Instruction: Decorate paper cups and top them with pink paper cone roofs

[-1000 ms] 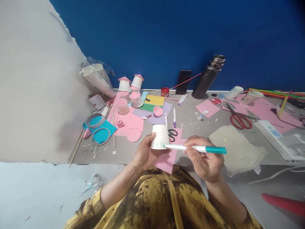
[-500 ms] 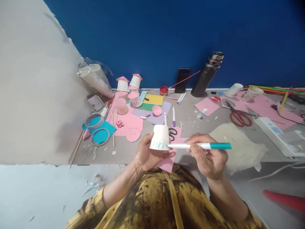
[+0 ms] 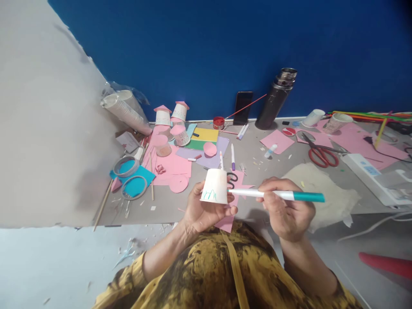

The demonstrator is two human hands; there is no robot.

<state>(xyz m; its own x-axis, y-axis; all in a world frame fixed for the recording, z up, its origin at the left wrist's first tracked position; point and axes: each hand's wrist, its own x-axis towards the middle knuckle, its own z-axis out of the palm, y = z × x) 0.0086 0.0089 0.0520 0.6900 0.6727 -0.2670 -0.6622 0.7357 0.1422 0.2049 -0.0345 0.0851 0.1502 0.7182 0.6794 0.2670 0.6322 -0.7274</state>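
Note:
An upside-down white paper cup (image 3: pixel 215 182) rests in my left hand (image 3: pixel 201 210), whose fingers wrap round its side and rim. Green wavy lines run along the cup near the rim. Between the thumb and fingers of my right hand (image 3: pixel 286 210) is a white marker (image 3: pixel 280 195) with a green end, held level. Its tip points left and is at the cup's right side; whether it touches I cannot tell. Beneath the cup lies a pink paper piece (image 3: pixel 236 199) with a black squiggle on it.
Cups with pink paper tops (image 3: pixel 162 115) stand at the back left, near stacked paper cups (image 3: pixel 125 111). Tape rings (image 3: pixel 134 188) lie left. A dark flask (image 3: pixel 277 98) and phone (image 3: pixel 243 108) lean on the wall. Red-handled scissors (image 3: pixel 323 156) and a power strip (image 3: pixel 367 178) are right.
The cup has turned in my left hand, carrying the green lines leftward. My right hand and the marker have shifted slightly right, with the tip a little higher.

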